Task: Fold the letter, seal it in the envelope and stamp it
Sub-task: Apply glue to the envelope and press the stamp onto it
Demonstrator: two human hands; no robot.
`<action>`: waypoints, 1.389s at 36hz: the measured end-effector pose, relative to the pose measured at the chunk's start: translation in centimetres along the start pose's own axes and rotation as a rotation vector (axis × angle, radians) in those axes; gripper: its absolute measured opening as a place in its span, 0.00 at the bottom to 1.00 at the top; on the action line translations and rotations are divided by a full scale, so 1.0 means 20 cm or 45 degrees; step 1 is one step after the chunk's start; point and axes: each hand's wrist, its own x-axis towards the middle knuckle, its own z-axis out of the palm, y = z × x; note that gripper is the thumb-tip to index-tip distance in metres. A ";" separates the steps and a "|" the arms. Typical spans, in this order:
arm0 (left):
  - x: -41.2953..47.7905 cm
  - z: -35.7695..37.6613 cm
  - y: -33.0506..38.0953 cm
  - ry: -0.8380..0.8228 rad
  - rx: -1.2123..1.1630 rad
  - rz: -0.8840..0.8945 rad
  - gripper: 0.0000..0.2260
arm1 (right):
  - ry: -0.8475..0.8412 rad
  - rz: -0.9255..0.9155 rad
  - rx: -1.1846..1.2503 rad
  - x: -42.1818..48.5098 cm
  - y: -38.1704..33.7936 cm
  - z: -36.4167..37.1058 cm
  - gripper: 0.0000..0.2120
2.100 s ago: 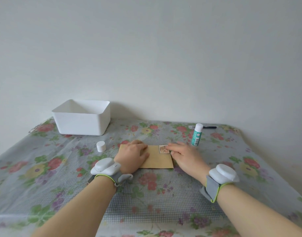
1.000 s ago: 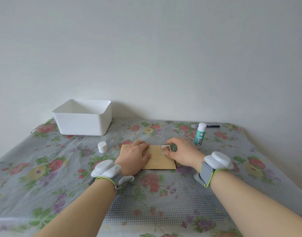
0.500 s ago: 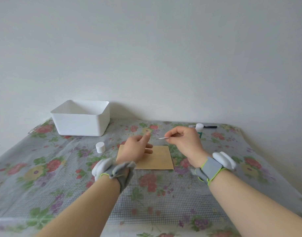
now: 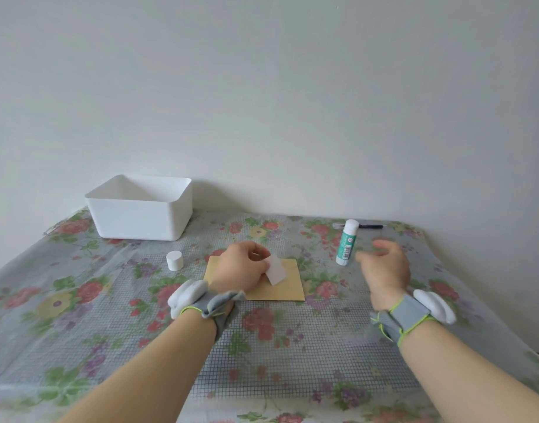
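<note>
Saw, nearest, two bare forearms reaching out over a tablecloth (image 4: 262, 370) printed with flowers and a fine grid. Noted a grey band with a white pod on each wrist: left band (image 4: 201, 302), right band (image 4: 414, 311).

Just beyond the left band, found the left hand (image 4: 240, 271) raised over the left part of the brown envelope (image 4: 288, 290), back of the hand to the camera, fingers curled in. Found, pinched between thumb and fingertips there, the stamp (image 4: 276, 270), tilted, blank white side to the camera, over the middle of the envelope. Could not tell contact between its lower corner and the paper. Found the envelope itself lying flat on the cloth, long side across.

To the right, well apart from the envelope, saw the right hand (image 4: 384, 271) lifted off the cloth and smeared by motion, fingers loose and relaxed, nothing made out in them.

Just left of those fingertips, found a glue stick (image 4: 347, 243) standing upright, green body, white top. Farther left, beside the envelope's far left corner, saw a small white cap (image 4: 174, 260) standing alone on the cloth.

Behind the glue stick, noted a black pen (image 4: 370, 226) lying near the table's far edge. At far left, found an open white bin (image 4: 140, 213) set close to the pale wall (image 4: 292, 102).
</note>
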 end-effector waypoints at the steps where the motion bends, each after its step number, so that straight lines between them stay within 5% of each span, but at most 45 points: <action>1: -0.01 0.00 0.00 0.024 0.177 0.080 0.10 | -0.072 -0.003 -0.035 0.01 0.01 0.00 0.26; 6: -0.01 0.00 -0.04 0.083 0.447 0.273 0.10 | -0.276 -0.073 -0.133 0.08 0.01 0.05 0.39; 13: -0.03 -0.03 -0.10 -0.129 0.748 0.562 0.10 | -0.328 -0.215 -0.153 0.10 -0.01 0.11 0.11; 19: -0.05 -0.03 -0.12 -0.143 0.845 0.689 0.13 | -0.705 -0.531 -0.283 -0.02 -0.12 0.13 0.18; 27: -0.07 -0.03 -0.16 -0.204 0.899 0.740 0.16 | -0.609 -0.592 -0.153 -0.12 -0.25 0.14 0.16; 50: -0.08 -0.03 -0.19 -0.171 0.803 0.757 0.14 | -0.778 -0.967 -0.791 -0.30 -0.32 0.23 0.11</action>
